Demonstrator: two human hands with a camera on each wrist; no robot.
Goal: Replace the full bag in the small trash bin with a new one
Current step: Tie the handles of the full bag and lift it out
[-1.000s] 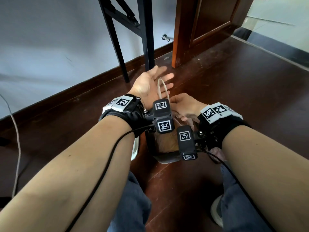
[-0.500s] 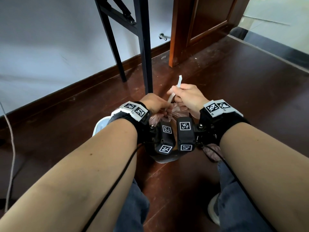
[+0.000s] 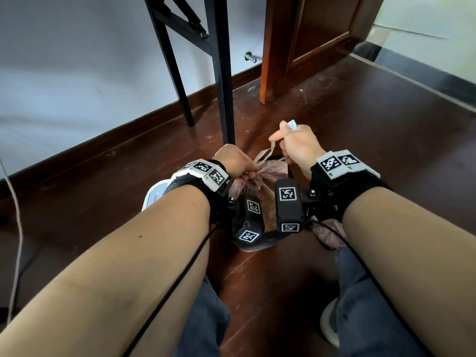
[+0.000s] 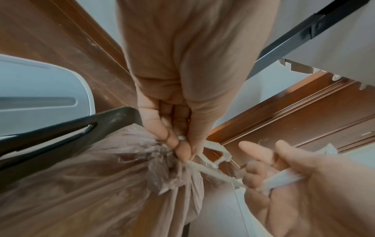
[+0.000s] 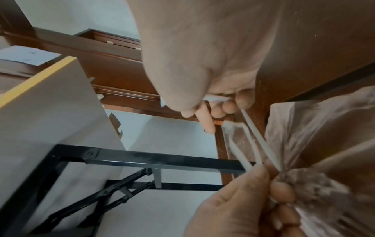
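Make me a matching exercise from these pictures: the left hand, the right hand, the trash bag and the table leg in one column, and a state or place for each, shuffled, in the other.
Column one:
1. left hand
2. right hand
3. translucent pinkish plastic trash bag
4. black metal table leg

Column two:
A. gathered shut at its neck
B. stands upright on the dark wooden floor
C. pinches the bag's bunched neck
D. pulls the white drawstring away from the bag

Pairs: 1-C, 2-D, 3-A, 4-B

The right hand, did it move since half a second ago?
Yes. The right hand, pinching the white drawstring, went up and rightward, away from the black table leg.
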